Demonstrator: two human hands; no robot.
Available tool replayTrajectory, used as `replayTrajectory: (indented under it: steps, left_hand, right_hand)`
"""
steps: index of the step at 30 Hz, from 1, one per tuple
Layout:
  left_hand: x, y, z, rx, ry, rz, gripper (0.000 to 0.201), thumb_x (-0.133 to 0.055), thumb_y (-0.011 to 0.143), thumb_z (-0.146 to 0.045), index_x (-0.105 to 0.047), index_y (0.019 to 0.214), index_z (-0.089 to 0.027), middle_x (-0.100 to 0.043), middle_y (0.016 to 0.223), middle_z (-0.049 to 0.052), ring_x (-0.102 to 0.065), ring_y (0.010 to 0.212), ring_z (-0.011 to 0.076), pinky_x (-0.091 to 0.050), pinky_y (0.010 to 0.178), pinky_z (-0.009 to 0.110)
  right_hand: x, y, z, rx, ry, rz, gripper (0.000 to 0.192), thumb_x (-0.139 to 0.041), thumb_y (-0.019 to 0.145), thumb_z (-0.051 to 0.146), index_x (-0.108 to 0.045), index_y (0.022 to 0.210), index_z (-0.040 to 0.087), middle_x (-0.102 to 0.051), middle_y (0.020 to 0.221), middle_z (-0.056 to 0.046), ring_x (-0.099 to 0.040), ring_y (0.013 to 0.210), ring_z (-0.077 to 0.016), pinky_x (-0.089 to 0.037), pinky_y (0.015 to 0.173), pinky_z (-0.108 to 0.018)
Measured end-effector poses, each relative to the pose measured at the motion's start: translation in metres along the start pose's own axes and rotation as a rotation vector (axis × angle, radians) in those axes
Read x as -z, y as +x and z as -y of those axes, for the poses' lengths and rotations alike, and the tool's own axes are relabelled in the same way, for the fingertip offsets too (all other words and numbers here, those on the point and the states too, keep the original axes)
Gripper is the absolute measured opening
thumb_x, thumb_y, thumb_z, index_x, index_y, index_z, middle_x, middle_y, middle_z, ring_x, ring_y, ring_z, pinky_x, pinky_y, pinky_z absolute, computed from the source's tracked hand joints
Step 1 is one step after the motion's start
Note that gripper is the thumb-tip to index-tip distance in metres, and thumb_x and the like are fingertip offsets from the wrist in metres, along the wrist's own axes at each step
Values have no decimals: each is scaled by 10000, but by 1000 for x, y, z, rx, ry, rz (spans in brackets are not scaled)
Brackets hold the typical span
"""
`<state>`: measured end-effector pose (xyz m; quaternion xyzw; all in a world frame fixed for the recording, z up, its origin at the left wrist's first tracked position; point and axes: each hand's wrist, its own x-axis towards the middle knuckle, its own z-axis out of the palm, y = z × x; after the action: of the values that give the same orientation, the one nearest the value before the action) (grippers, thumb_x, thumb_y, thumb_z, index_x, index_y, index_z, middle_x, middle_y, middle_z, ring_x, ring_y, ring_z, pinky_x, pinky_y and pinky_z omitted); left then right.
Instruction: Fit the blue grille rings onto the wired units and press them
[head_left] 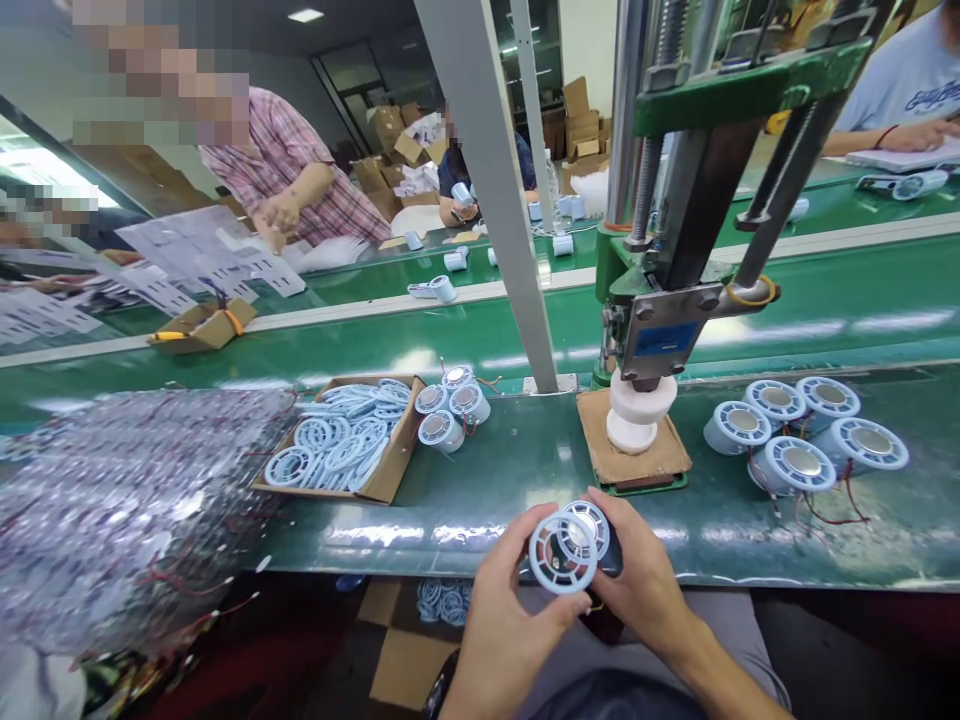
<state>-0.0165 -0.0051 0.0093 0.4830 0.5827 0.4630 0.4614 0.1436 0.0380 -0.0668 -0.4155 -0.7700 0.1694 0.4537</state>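
Note:
My left hand (506, 610) pinches a pale blue round grille ring (561, 556) by its rim, held tilted over a fan housing. My right hand (637, 575) holds that fan housing (596, 528), a pale blue round body with a metal centre. Both hands are close together at the near edge of the green bench (487, 500). A cardboard tray (394, 465) with several more grille rings lies to the left. Right behind my hands stands a press (660, 330) with a white round nest (637, 415) on a brown pad.
Three fan housings (450, 405) with wires sit beside the tray, several more (806, 435) at the right. A heap of bubble-wrapped parts (112, 500) fills the left. A grey post (495, 190) rises mid-bench. Other people work beyond the green conveyor (337, 340). A box of rings (442, 600) sits under the bench.

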Motion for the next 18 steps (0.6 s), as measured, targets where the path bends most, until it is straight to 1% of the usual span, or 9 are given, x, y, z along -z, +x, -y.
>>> replayTrajectory:
  steps: [2,5,8,11,15,18]
  left_hand:
    - [-8,9,2,-58,160,3,559,-746,636,-105,-686,1177,-227,-640,1164,69,-616,1120,277,-484,1013,392]
    - [-19,18,4,-75,309,21,574,-670,642,-67,-671,1194,-223,-582,1193,79,-579,1167,284,-449,1054,430]
    - [-22,21,9,-79,344,47,587,-637,678,-81,-627,1250,-211,-552,1263,100,-546,1230,294,-420,1089,454]
    - [-21,17,19,-101,341,78,550,-635,744,-133,-581,1288,-194,-558,1299,123,-538,1253,303,-410,1100,480]
    - [-21,11,36,-164,347,90,544,-586,865,-226,-466,1391,-161,-531,1405,176,-493,1334,318,-373,1132,516]
    - [-22,10,44,-176,386,121,553,-520,931,-276,-386,1454,-154,-479,1487,200,-439,1397,323,-342,1152,542]
  right_hand:
    - [-2,-2,-1,2,1,-4,648,-543,766,75,-459,1396,202,-685,1219,-106,-682,1107,-233,-610,916,-378]
    - [-2,-4,-2,-11,-3,-3,685,-514,741,64,-447,1411,192,-674,1246,-109,-670,1141,-230,-598,949,-386]
    - [-2,-5,-2,-25,-6,4,687,-517,743,65,-447,1416,187,-669,1258,-114,-668,1152,-232,-599,954,-386]
    - [-3,-5,-2,-29,-16,1,690,-531,746,78,-443,1422,189,-676,1243,-117,-679,1131,-243,-609,932,-393]
    - [-4,-5,-2,-25,-29,-13,680,-557,763,102,-435,1427,192,-681,1232,-120,-684,1112,-250,-618,908,-397]
    - [-4,-4,-2,-20,-38,-25,708,-526,782,84,-385,1467,199,-682,1223,-118,-692,1085,-238,-623,885,-384]
